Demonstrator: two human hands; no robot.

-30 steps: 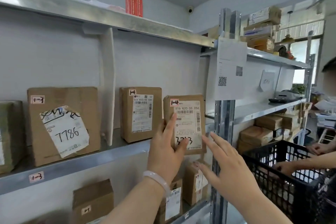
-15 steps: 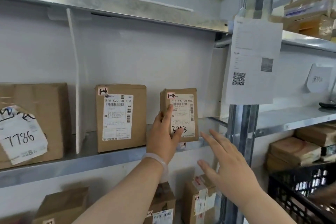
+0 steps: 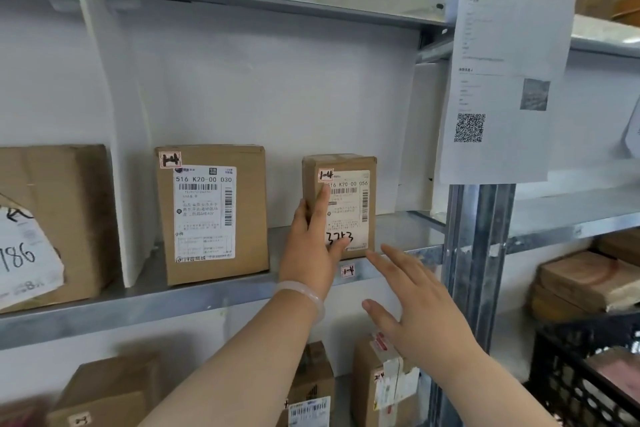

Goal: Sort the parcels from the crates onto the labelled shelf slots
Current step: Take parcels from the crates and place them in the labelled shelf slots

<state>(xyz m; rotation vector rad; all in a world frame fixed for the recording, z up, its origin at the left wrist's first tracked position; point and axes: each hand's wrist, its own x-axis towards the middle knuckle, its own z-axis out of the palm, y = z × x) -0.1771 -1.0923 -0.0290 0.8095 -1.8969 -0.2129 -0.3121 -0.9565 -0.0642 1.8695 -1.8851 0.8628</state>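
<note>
While the small parcel [image 3: 349, 208] stands upright on the middle shelf [image 3: 207, 302], the left hand [image 3: 313, 246] holds it from the front-left: the forearm rises from the lower left, the back of the hand faces the camera, the index finger lies straight up the parcel's face beside the printed label, the thumb crosses the lower label over the handwritten digits, and the remaining fingers curl round the parcel's left edge. A pale bracelet [image 3: 304, 295] circles that wrist. The parcel carries a red-bordered sticker [image 3: 325, 175] marked 1-4, and it sits directly above the slot tag [image 3: 347, 270] on the shelf's front lip, which reads 1-4 as well. The right hand [image 3: 419, 315] is raised below and to the right of the parcel, palm turned away from the camera, fingers straight and spread apart, holding nothing; its uppermost fingertip lies just beside the parcel's lower right corner, and whether it touches cannot be told. To the left, apart from the small parcel, stands a larger parcel [image 3: 214, 215], also stickered 1-4, and beyond it a white divider [image 3: 114, 149] separates this slot from a big box [image 3: 52, 218] with a crumpled label. A metal upright [image 3: 478, 253] bounds the slot on the right and bears a paper sheet [image 3: 502, 87] with a QR code. A black crate [image 3: 581, 374] shows at the lower right, and more cartons stand on the shelf level below.
</note>
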